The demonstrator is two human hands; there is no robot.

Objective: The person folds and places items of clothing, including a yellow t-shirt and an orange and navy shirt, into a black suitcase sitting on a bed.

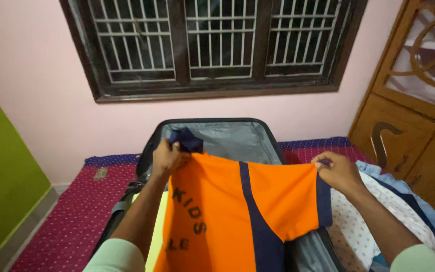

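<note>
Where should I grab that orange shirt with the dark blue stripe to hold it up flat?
Pinch the orange cloth shirt with navy stripe at its top edge, one hand near the navy collar, one at the sleeve end, coming from above. The left hand and right hand grip there, so it hangs spread over the open grey-lined suitcase.

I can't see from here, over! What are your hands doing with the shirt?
Left hand pinching collar end. Right hand pinching sleeve edge. Orange shirt held spread above open suitcase. Nothing blocking.
</note>
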